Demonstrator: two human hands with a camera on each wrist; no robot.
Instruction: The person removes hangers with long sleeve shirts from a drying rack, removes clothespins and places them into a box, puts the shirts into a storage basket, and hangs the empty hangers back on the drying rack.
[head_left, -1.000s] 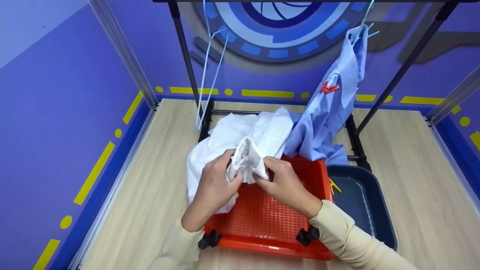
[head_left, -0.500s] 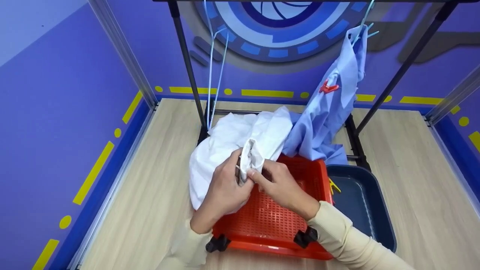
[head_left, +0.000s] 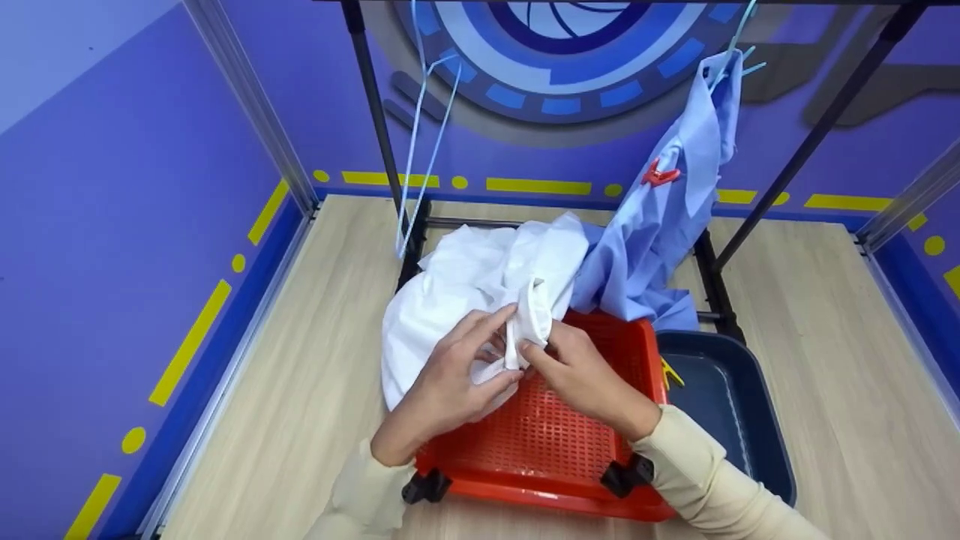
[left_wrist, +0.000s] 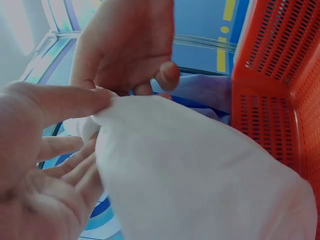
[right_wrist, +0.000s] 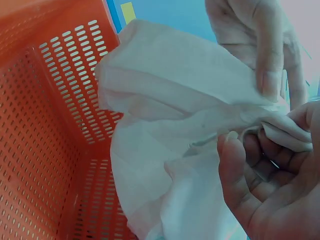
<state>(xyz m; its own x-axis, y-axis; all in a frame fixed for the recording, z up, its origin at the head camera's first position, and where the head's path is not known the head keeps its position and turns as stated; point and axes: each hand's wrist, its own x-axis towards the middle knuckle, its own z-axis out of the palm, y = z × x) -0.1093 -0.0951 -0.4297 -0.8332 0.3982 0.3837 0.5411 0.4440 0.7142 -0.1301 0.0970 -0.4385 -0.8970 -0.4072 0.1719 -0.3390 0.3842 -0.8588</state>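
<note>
A white garment (head_left: 480,259) lies bunched over the back left of the red basket (head_left: 540,495). Its narrow, cuff-like end (head_left: 534,311) is raised between both hands. My left hand (head_left: 450,375) pinches the left edge of this end between thumb and forefinger, the other fingers behind the cloth. On the opposite side my right hand (head_left: 589,371) grips it, thumb in front and fingers curled underneath. In the right wrist view, folds of white cloth (right_wrist: 150,100) hang below the hands beside the perforated basket wall (right_wrist: 75,75).
Behind the basket, a light blue garment (head_left: 660,225) hangs from a rack with a red clothespin (head_left: 660,175) on it. A pale blue hanger (head_left: 415,165) dangles at left. A dark tray (head_left: 720,397) with a yellow clothespin (head_left: 670,373) sits right of the basket.
The cuff-like end, spread wide a second ago, has narrowed, turned and shifted right with both hands. My left fingers have straightened somewhat. The empty hanger has swung slightly.
</note>
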